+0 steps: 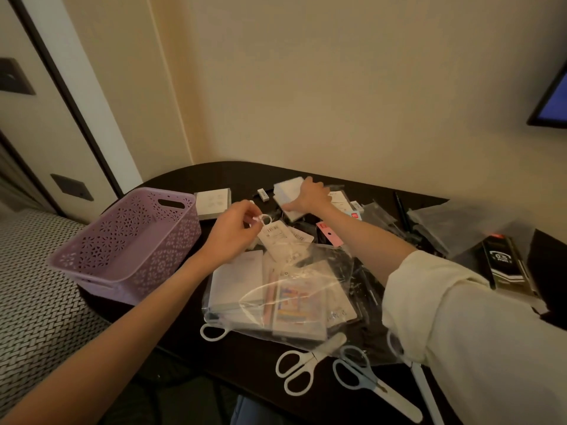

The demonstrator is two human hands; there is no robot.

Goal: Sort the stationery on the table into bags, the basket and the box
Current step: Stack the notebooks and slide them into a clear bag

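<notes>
Purple basket mid-left on bench. Left hand pinches small white ring tag, light, thin. Right hand clamps white pad upper centre; stiff, grip edges.

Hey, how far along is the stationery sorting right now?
Done: a clear bag already holds notepads and cards. In hand: the left hand pinches a small white piece, and the right hand grips a white packet. Left: the purple basket looks empty, and the scissors lie loose.

Dim warm light, soft focus, wide-angle bending at edges.
</notes>
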